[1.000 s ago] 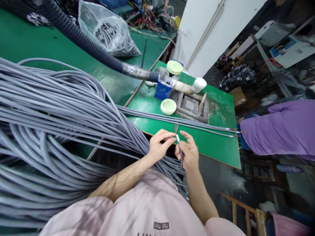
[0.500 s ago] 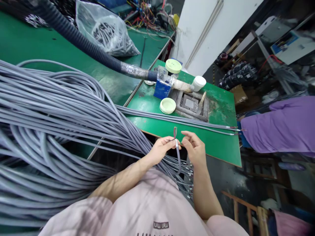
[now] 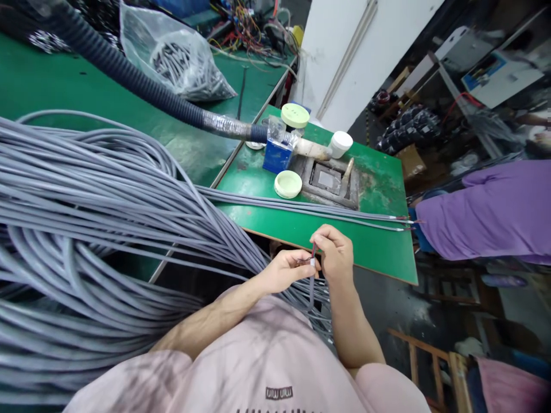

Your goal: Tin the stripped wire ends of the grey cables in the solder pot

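Between thumb and fingers, my left hand (image 3: 286,271) pinches the stripped end of a grey cable (image 3: 312,287), close to its white band. Thin dark and reddish wires fan out from that end. Just above, my right hand (image 3: 336,252) is closed, its thumb and forefinger pinching the tips of the reddish wires (image 3: 314,249). Below my hands, many more grey cable ends hang in a bunch, partly hidden by my arms. A few grey cables (image 3: 297,205) lie along the green table with bared wire ends at its right side.
A big bundle of grey cables (image 3: 107,189) covers the left. On the green table (image 3: 383,252) are a solder-pot-like recessed unit (image 3: 328,179), a pale green lid (image 3: 288,184), a white cup (image 3: 341,144), a blue box (image 3: 276,156) and a black hose (image 3: 142,80). A person in purple (image 3: 495,212) is at right.
My right hand has moved left and closed its fingertips on the reddish wires. My left hand still grips the cable, now slightly lower. The whole view has shifted a little.
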Motion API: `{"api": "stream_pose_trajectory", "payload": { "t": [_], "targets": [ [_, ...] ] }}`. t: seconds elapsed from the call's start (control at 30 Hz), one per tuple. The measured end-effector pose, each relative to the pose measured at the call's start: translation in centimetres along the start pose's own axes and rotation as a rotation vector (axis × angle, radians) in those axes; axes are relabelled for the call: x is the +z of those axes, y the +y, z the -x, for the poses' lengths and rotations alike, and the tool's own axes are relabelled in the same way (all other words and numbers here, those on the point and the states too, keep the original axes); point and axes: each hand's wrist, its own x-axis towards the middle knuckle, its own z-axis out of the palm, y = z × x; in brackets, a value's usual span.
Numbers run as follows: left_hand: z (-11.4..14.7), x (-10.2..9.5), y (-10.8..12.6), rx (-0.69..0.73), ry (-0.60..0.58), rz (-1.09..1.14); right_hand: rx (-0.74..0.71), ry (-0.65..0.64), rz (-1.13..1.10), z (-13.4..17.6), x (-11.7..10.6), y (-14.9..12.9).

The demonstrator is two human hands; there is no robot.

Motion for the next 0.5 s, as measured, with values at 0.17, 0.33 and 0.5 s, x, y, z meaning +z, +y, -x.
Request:
{"api": "stream_pose_trajectory", "payload": {
  "t": [0.17,0.33,0.5],
  "targets": [
    [0.1,-0.1,-0.1,0.035,0.000,-0.038,0.056,0.119,-0.273,-1.4,-0.2,0.5],
    [0.1,-0.5,-0.4,0.022,0.077,-0.004,-0.011,0.149,-0.130,-1.7,-1.6,0.2],
    [-0.2,-0.5,-0.6,0.053,0.086,0.002,-0.135,-0.032,0.298,0.3,-0.7,-1.0]
  ]
}}
